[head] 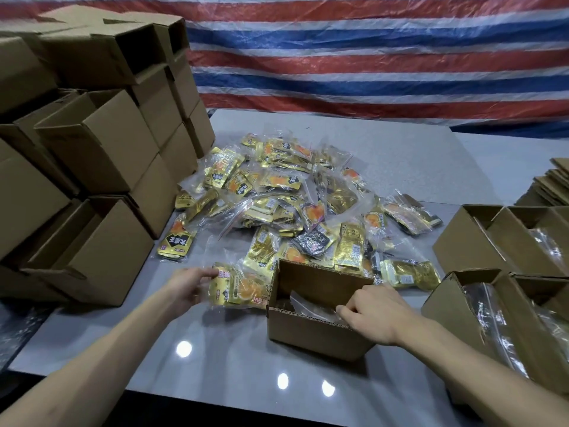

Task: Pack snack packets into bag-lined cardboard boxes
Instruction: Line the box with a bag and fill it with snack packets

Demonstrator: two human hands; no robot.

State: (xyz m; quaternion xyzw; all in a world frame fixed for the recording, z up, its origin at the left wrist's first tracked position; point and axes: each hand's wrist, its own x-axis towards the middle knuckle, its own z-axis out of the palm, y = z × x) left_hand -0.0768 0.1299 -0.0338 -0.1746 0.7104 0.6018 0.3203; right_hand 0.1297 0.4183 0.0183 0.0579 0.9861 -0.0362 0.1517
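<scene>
An open cardboard box [308, 329] stands on the grey table in front of me, with a clear plastic bag [303, 303] showing inside it. My right hand [374, 311] grips the box's right near rim, fingers curled over the edge into the bag. Just left of the box, my left hand [191, 288] holds a bundle of gold and orange snack packets [238, 288] in a clear wrapper, low over the table. Behind the box lies a big heap of similar snack packets [292, 195].
Stacked empty cardboard boxes [92, 155] fill the left side of the table. At the right stand several open boxes lined with plastic bags [498, 306], and flat cardboard sheets [551, 183] lie behind them. A striped tarpaulin [369, 57] hangs at the back.
</scene>
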